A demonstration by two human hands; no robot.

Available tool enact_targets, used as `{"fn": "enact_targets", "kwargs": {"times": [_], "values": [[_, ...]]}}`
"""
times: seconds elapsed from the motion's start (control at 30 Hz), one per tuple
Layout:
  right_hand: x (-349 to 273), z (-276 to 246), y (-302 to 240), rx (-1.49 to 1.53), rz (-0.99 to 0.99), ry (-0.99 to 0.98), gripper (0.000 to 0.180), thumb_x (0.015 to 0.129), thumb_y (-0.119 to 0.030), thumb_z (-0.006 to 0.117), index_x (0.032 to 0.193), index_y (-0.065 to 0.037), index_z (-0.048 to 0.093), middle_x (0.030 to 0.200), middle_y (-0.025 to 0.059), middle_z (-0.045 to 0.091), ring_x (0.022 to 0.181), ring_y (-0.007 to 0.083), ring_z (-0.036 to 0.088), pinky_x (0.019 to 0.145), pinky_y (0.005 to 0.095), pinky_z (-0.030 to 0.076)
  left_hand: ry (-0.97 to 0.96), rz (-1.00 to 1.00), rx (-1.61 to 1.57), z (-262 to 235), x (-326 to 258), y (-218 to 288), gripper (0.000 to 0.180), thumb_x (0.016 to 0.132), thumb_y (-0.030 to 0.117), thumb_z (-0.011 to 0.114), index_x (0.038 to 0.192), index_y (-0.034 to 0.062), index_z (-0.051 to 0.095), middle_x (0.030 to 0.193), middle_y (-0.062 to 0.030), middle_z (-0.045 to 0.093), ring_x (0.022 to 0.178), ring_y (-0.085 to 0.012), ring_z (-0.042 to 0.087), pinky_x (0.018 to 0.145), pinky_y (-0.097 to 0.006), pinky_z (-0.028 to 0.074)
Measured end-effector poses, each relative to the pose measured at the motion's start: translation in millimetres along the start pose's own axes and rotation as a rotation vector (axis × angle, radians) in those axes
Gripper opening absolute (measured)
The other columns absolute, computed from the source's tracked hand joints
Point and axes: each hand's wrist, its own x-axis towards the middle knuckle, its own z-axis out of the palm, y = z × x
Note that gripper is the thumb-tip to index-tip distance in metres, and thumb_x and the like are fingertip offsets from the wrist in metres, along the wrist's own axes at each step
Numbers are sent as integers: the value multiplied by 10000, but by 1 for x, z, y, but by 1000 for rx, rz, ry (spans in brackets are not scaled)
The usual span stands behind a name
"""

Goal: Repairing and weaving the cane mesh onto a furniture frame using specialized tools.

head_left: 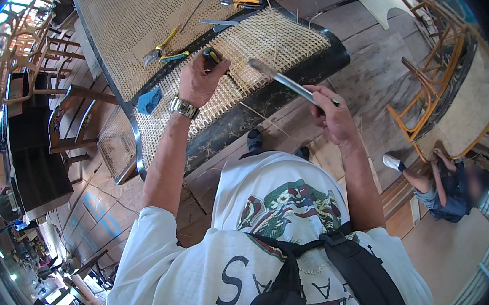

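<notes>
My left hand is closed around a screwdriver-like tool with a black and yellow handle. Its thin shaft points down at the woven cane webbing on a dark-framed furniture piece. To the right, my right hand grips a hammer with a silver shaft, raised above the webbing's front edge; its head is seen end-on. Near my left hand lie yellow-green handled pliers and a crumpled blue piece. Farther back rest orange-handled pliers and a grey blade-like tool.
Loose cane strands stick out from the webbing. Wooden chairs and a dark cabinet stand at left. On the right, a person sits beside an overturned wooden chair frame.
</notes>
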Motion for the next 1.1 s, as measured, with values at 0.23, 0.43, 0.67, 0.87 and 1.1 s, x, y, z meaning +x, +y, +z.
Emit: {"fn": "enact_targets", "kwargs": {"times": [0.23, 0.43, 0.67, 0.87, 1.1], "values": [[-5, 3, -2, 51, -47, 83, 285, 1018, -169, 546, 1247, -19, 627, 742, -28, 517, 542, 15, 346, 472, 170, 267, -69, 3, 169, 12, -9, 10, 425, 874, 395, 770, 1053, 30, 649, 846, -119, 731, 735, -205, 693, 666, -352, 532], [-43, -24, 0, -32, 8, -104, 299, 1024, -161, 519, 1260, -18, 634, 729, -32, 533, 596, 26, 416, 498, 182, 287, 64, 26, -191, -10, -26, 2, 200, 919, 192, 747, 1043, 53, 673, 893, -43, 746, 781, -102, 683, 707, -274, 538], [-59, -22, 12, -112, 24, -118, 313, 1020, -142, 528, 1279, 17, 604, 732, -33, 523, 592, 19, 398, 510, 180, 291, 247, 32, -215, -1, -33, -24, 207, 906, 213, 764, 1019, 61, 678, 863, -34, 745, 767, -111, 687, 686, -281, 524], [-28, 19, 16, -351, -80, -288, 299, 1028, -153, 535, 1257, 10, 634, 742, -35, 551, 653, 27, 469, 568, 201, 384, 197, 23, 28, 19, -34, -8, 278, 894, 276, 766, 1010, 41, 671, 810, -77, 744, 731, -158, 709, 655, -298, 526], [-39, 19, 10, -380, -43, -307, 280, 1032, -151, 533, 1248, -8, 639, 759, -29, 560, 665, 33, 482, 581, 213, 403, 253, 45, -32, 13, -47, 11, 244, 898, 242, 765, 1008, 44, 676, 796, -74, 736, 705, -137, 695, 620, -290, 515]]}}
